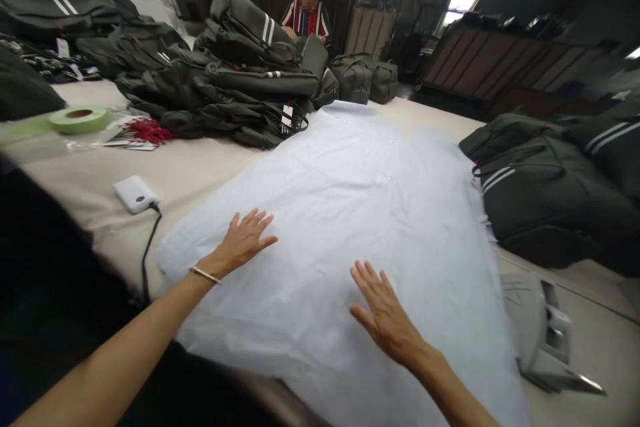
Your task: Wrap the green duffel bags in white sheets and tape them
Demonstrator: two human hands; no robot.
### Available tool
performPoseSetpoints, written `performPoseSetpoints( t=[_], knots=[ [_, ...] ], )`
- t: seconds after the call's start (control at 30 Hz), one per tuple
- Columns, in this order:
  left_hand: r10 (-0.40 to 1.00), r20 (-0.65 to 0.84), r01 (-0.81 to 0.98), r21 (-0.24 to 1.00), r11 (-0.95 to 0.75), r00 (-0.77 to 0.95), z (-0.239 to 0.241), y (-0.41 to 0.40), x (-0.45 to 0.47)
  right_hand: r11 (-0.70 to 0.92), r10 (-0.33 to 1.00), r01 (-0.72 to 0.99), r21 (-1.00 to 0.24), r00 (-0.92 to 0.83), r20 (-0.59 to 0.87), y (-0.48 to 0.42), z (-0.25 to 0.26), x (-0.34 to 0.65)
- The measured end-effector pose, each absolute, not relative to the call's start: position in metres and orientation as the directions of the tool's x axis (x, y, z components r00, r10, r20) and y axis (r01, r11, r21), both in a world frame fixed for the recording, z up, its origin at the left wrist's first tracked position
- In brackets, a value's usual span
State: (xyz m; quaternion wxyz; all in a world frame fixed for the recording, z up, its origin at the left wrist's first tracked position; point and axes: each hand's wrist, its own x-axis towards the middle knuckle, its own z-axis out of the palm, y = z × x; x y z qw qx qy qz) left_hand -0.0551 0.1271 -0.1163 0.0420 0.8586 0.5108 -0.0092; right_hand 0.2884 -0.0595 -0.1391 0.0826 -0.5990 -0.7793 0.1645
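Observation:
A large pale, bluish-white sheet [320,240] is spread over the table, with shallow creases across it. My left hand [245,237] is over its left part, palm down and fingers stretched out; a bracelet circles that wrist. Over the middle of the sheet is my right hand [383,310], also flat with fingers extended. Neither hand grips anything. Whether the palms press on the sheet or hover just above it, I cannot tell. The sheet's near edge hangs over the front of the table.
Dark green bags [250,73] with white stripes are heaped at the back left; more bags [555,180] lie right. On the left are a tape roll [81,119], red-stringed tags [145,132] and a white power bank [135,193] with cable. A tape dispenser [550,340] stands right. Behind is another person [306,17].

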Motion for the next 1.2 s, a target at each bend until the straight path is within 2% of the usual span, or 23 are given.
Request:
performPoseSetpoints(
  t=[0.1,0.27,0.4,0.47,0.5,0.57,0.6,0.67,0.7,0.73,0.77,0.83,0.9,1.0,1.07,1.2],
  knots=[
    [0.940,-0.103,0.944,-0.017,-0.330,0.326,-0.109,0.099,-0.124,0.235,0.938,0.916,-0.326,-0.301,-0.169,-0.095,-0.163,0.266],
    [0.984,-0.115,0.969,-0.189,-0.156,0.136,-0.080,0.060,-0.241,0.213,0.949,0.963,-0.163,-0.244,-0.199,-0.091,-0.176,0.260],
    [0.998,0.060,0.966,-0.257,0.018,-0.002,-0.030,0.041,-0.336,0.152,0.970,0.984,-0.090,-0.166,-0.178,-0.094,-0.160,0.249],
    [0.979,0.201,0.974,-0.211,0.083,-0.039,-0.008,0.035,-0.364,0.117,0.981,0.991,-0.065,-0.125,-0.145,-0.109,-0.152,0.234],
    [0.967,0.254,0.987,-0.147,0.065,-0.026,-0.001,0.034,-0.367,0.105,0.987,0.992,-0.064,-0.112,-0.117,-0.121,-0.149,0.225],
    [0.951,0.301,0.997,0.003,-0.082,0.077,0.000,0.030,-0.348,0.099,0.994,0.990,-0.101,-0.104,-0.043,-0.152,-0.145,0.202],
    [0.940,0.297,0.978,0.069,-0.197,0.169,-0.005,0.026,-0.326,0.108,0.994,0.984,-0.139,-0.111,-0.011,-0.169,-0.145,0.190],
    [0.891,0.230,0.898,0.117,-0.424,0.391,-0.027,0.009,-0.264,0.139,0.990,0.958,-0.249,-0.137,0.027,-0.206,-0.145,0.166],
    [0.831,0.171,0.821,0.143,-0.553,0.530,-0.041,-0.005,-0.228,0.153,0.988,0.939,-0.308,-0.153,0.027,-0.224,-0.146,0.156],
    [0.702,0.055,0.681,0.196,-0.705,0.710,-0.056,-0.022,-0.193,0.155,0.987,0.918,-0.364,-0.157,0.025,-0.241,-0.147,0.150],
    [0.572,-0.025,0.561,0.241,-0.792,0.820,-0.072,-0.041,-0.160,0.133,0.991,0.901,-0.414,-0.132,0.032,-0.257,-0.148,0.147],
    [0.344,-0.091,0.356,0.284,-0.890,0.934,-0.105,-0.082,-0.109,-0.005,0.996,0.877,-0.481,0.049,0.079,-0.286,-0.150,0.151],
    [0.244,-0.086,0.258,0.267,-0.929,0.966,-0.137,-0.116,-0.085,-0.241,0.925,0.823,-0.515,0.356,0.135,-0.310,-0.153,0.168],
    [0.239,0.016,0.233,0.169,-0.958,0.971,-0.173,-0.136,-0.087,-0.560,0.707,0.650,-0.514,0.698,0.111,-0.334,-0.166,0.202],
    [0.225,0.104,0.213,0.115,-0.970,0.969,-0.187,-0.130,-0.098,-0.639,0.652,0.598,-0.483,0.755,0.071,-0.341,-0.178,0.220],
    [0.159,0.221,0.149,0.061,-0.987,0.962,-0.194,-0.105,-0.111,-0.642,0.682,0.632,-0.434,0.729,0.055,-0.337,-0.195,0.234]
  ],
)
